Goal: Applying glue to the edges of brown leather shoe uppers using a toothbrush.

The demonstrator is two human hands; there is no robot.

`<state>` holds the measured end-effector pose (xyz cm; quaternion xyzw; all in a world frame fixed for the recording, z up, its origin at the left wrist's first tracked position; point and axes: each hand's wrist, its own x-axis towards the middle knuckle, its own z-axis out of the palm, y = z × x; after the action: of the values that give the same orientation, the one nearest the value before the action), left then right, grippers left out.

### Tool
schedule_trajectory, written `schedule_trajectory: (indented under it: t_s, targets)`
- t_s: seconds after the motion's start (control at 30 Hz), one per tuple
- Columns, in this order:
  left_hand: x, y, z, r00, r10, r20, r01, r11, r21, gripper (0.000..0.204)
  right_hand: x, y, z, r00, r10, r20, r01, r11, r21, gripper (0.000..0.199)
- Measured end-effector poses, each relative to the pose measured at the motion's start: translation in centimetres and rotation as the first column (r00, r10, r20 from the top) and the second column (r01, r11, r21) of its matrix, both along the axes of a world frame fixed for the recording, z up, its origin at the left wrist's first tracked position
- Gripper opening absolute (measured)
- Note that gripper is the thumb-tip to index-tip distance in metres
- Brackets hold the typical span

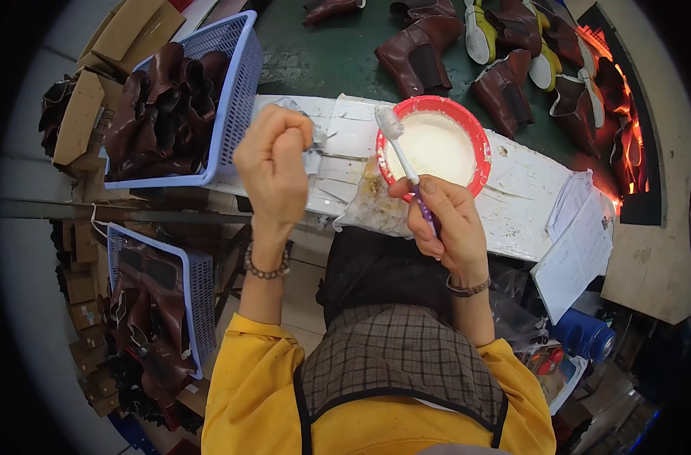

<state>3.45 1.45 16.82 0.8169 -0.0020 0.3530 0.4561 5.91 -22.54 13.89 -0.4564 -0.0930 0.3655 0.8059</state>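
My right hand [450,220] grips a toothbrush [410,168] by its purple-and-white handle. The brush points up and away, its head coated in white. Behind it, a red bowl [479,136] holds a creamy white liquid [440,148]. To the left of the bowl, my left hand [273,163] is raised in a closed fist; whatever its fingers may hold is hidden. A crumpled grey-blue cloth [313,159] lies on the white-covered bench just behind this fist. In front of the bowl is a stained, whitish plastic bag [373,205].
Brown leather boots [419,57], some with yellow-and-white soles, cover the green surface [315,64] ahead. An orange-glowing heater [629,129] is at far right. Blue baskets [235,98] of boot uppers stand left. Papers [576,235] and a blue jug [584,334] are right.
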Motion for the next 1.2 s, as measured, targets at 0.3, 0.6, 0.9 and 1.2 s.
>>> schedule_trajectory:
  t_s: [0.3, 0.6, 0.9, 1.2]
  targets:
    - [0.0, -2.0, 0.9, 1.000, 0.029, -0.012, -0.027, 0.994, 0.106, 0.012, 0.1, 0.4, -1.0, 0.986, 0.103, -0.135, -0.085, 0.987, 0.138, 0.043]
    - [0.4, -0.4, 2.7, 0.998, -0.012, 0.056, -0.026, 0.774, 0.633, 0.014, -0.2, 0.2, 0.6, 0.957, 0.074, 0.281, 0.011, 0.957, -0.290, 0.035]
    - [1.9, 0.6, 0.8, 0.980, -0.054, 0.189, -0.064, 0.821, 0.567, 0.015, 0.0, 0.5, 1.0, 0.970, 0.084, 0.227, -0.034, 0.976, -0.215, 0.035]
    - [1.2, 4.2, 0.0, 0.978, 0.118, 0.171, -0.126, 0.991, 0.038, 0.010, 0.0, -1.3, -0.2, 0.993, 0.088, -0.077, -0.089, 0.996, -0.015, 0.039]
